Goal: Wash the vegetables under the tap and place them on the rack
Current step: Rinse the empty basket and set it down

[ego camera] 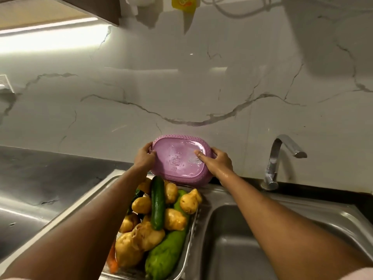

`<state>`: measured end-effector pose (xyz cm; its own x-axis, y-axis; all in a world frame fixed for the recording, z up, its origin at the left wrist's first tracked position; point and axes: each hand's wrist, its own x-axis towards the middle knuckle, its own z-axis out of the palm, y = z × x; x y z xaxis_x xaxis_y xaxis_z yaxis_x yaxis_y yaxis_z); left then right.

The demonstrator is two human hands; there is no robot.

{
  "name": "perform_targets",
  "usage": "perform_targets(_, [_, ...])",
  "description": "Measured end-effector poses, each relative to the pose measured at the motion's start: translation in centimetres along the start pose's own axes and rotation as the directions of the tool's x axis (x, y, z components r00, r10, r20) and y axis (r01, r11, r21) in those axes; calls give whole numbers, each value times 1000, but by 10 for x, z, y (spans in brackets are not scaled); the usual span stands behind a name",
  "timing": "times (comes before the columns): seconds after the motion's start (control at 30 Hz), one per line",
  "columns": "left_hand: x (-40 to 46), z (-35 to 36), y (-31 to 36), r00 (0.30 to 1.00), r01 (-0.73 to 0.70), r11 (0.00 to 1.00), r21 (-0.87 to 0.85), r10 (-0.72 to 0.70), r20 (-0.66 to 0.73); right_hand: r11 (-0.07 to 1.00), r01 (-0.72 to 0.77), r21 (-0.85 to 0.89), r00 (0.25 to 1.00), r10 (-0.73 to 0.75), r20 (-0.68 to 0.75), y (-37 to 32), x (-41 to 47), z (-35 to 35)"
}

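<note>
A purple plastic basket [178, 161] stands tipped up against the marble wall, its wet underside facing me. My left hand [144, 157] grips its left rim. My right hand [216, 159] grips its right rim, thumb on the base. Below the basket, a metal wire rack [190, 237] over the left sink side holds wet potatoes [174, 218], a dark cucumber [157, 203], a light green gourd [167, 251] and a bit of carrot [113, 261]. The chrome tap [276, 160] at the right runs no water.
The steel sink basin [242, 245] lies to the right of the rack. A dark counter [50, 174] stretches to the left. The marble backsplash [181, 87] rises right behind the basket. A yellow item [183, 4] hangs at the top.
</note>
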<state>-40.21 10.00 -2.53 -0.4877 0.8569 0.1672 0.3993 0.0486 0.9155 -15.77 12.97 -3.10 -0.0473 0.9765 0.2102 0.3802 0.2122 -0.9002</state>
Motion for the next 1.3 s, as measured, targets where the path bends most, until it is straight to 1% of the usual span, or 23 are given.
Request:
perform_targets(0.1, [4, 4, -1, 1000, -24, 995, 99, 23, 9, 998, 33, -53, 999, -31, 24, 5, 4, 0])
perform_targets(0.17, [1, 6, 5, 996, -85, 972, 218, 88, -6, 996, 43, -78, 998, -40, 40, 6, 5, -1])
perform_targets(0.23, [-8, 11, 12, 981, -178, 921, 346, 195, -14, 993, 14, -117, 1000, -12, 26, 6, 3, -3])
perform_targets(0.3, [-21, 19, 23, 964, -235, 871, 431, 267, -13, 988, -26, -155, 1000, 27, 0, 5, -3, -8])
perform_targets(0.37, [-41, 29, 36, 941, -270, 806, 527, 337, -33, 986, -29, -164, 999, 26, -24, 5, -16, -19])
perform_targets(0.43, [-64, 39, 50, 902, -319, 729, 606, 430, -43, 987, -2, -162, 999, -5, -43, 4, -31, -31])
perform_targets(0.47, [-80, 46, 59, 887, -354, 721, 595, 461, -31, 987, 12, -163, 998, -23, -61, 5, -41, -41])
perform_targets(0.57, [-132, 68, 74, 880, -427, 784, 451, 475, 7, 986, 64, -157, 991, -81, -105, 4, -77, -66])
perform_targets(0.67, [-197, 98, 85, 891, -452, 860, 238, 447, 79, 991, 69, -115, 983, -87, -159, 8, -117, -95])
perform_targets(0.7, [-222, 111, 88, 877, -480, 859, 178, 462, 134, 993, 65, -98, 980, -82, -180, 14, -133, -110])
perform_targets(0.77, [-261, 130, 85, 835, -528, 842, 111, 492, 247, 996, 55, -77, 978, -69, -196, 24, -161, -131])
perform_targets(0.9, [-342, 160, 75, 761, -554, 833, -3, 507, 405, 992, 10, -127, 979, -36, -203, 56, -235, -191])
perform_targets(0.97, [-372, 163, 68, 736, -541, 841, -18, 484, 473, 983, 6, -186, 974, -48, -219, 69, -273, -231])
perform_targets(1.03, [-385, 156, 60, 738, -500, 866, -16, 435, 516, 949, -18, -315, 964, -67, -259, 80, -307, -277])
perform_targets(1.07, [-386, 149, 55, 742, -484, 875, -20, 422, 520, 914, -49, -402, 961, -66, -267, 86, -322, -299])
perform_targets(1.13, [-385, 130, 44, 758, -486, 874, -10, 427, 492, 793, -101, -601, 964, -71, -256, 97, -351, -337])
perform_targets(1.17, [-382, 120, 36, 767, -491, 871, 3, 431, 476, 736, -119, -667, 970, -57, -236, 103, -363, -352])
perform_targets(1.2, [-379, 109, 28, 769, -501, 865, 16, 437, 465, 701, -144, -698, 975, -21, -223, 109, -375, -364])
perform_targets(1.3, [-371, 82, 0, 780, -510, 856, 86, 417, 467, 685, -274, -676, 960, 148, -239, 133, -411, -384])
